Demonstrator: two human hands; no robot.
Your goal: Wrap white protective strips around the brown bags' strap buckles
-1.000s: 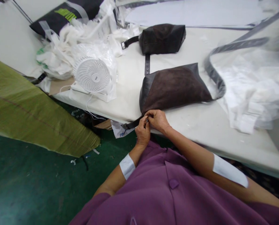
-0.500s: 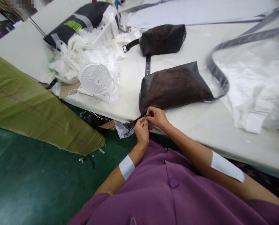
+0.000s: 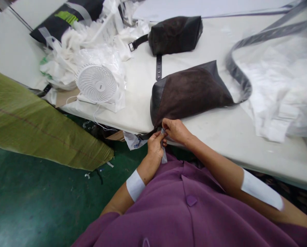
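Observation:
At the table's front edge, my left hand (image 3: 155,145) is closed, pinching a translucent plastic strip (image 3: 164,157) whose lower end hangs toward my shirt. Fingertips of my right hand (image 3: 176,130) are pressed together at the strip's upper end, close to the left thumb. Just above the hands lies a dark brown bag (image 3: 192,92) with black ends. Its short dark strap (image 3: 145,136) runs out to the left behind my left fingers, partly hidden. A plastic-wrapped long strap (image 3: 239,77) curves away from the bag's right end.
A second dark bag (image 3: 175,36) with a buckled strap lies farther back. At left stand a white fan (image 3: 97,84) and heaped white plastic (image 3: 76,44). More white plastic packaging (image 3: 284,103) covers the right side. Olive cloth (image 3: 47,127) hangs at the lower left.
More of the plastic strip now shows, hanging below my left hand. My right hand has shifted slightly right. The view has tilted a little, so the table things appear higher.

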